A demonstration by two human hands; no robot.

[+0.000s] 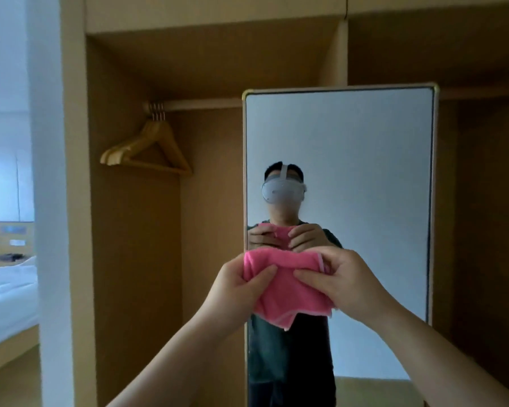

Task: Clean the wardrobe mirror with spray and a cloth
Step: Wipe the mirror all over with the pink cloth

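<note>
Both hands, left hand [241, 284] and right hand [340, 282], pinch the pink cloth [288, 289] at the mirror's [365, 160] seven o'clock; wiping seemingly unstarted, no spray visible.

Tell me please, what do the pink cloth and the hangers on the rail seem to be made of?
The pink cloth looks like soft microfibre or terry: a fuzzy matte pile with a stitched hem, crumpled between the left hand and the right hand. The hangers look like pale wood with a smooth finish; their hooks seem to be metal.

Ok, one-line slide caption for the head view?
Both hands, left hand and right hand, hold a pink cloth before the wardrobe mirror.
</note>
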